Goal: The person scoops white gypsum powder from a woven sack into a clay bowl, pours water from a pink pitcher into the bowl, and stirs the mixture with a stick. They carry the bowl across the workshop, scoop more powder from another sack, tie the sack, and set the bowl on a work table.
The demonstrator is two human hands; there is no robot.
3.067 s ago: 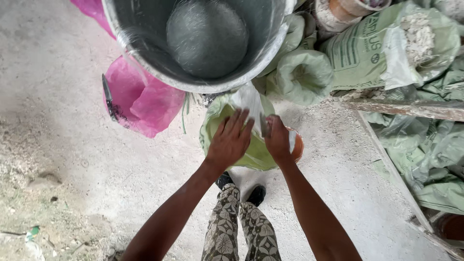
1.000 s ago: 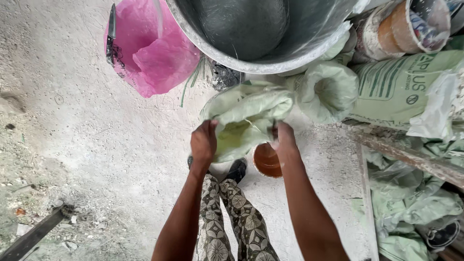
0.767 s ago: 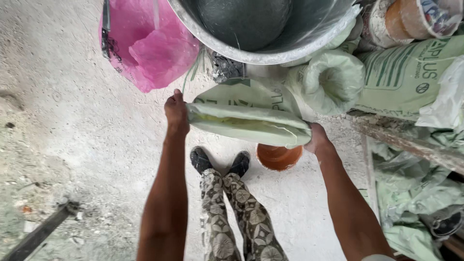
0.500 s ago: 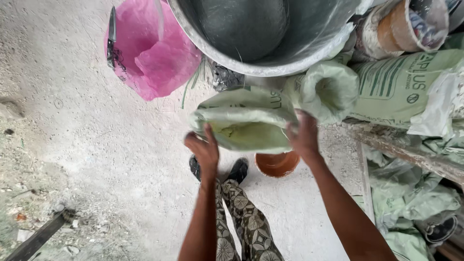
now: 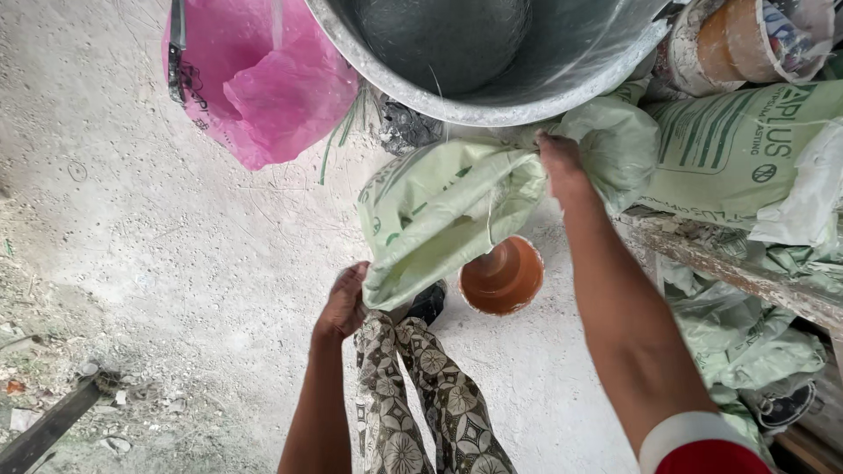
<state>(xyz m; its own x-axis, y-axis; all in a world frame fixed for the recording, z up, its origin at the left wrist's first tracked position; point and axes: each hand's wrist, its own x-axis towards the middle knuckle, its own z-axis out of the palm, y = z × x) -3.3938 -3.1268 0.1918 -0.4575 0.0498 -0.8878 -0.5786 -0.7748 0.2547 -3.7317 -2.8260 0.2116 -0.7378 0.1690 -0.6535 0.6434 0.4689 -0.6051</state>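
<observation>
One pale green sack [image 5: 439, 211], held slack over the floor, long axis running near-left to far-right. Left hand [image 5: 344, 303] clenched on its near lower edge; right hand [image 5: 559, 162] clenched on its far upper corner. One orange pot [image 5: 502, 276] just beneath. One grey tub [image 5: 492, 53] beyond; one pink bag [image 5: 263, 79] far left.

grey tub [image 5: 527, 79] cropped above, left hand [image 5: 344, 303] fingertips hidden

Soft, even daylight, no hard shadows, pale floor [image 5: 158, 263] was bright across the left of the frame, mild sheen on the metal tub [image 5: 492, 61] at top, edges slightly stretched, focus mostly sharp.
</observation>
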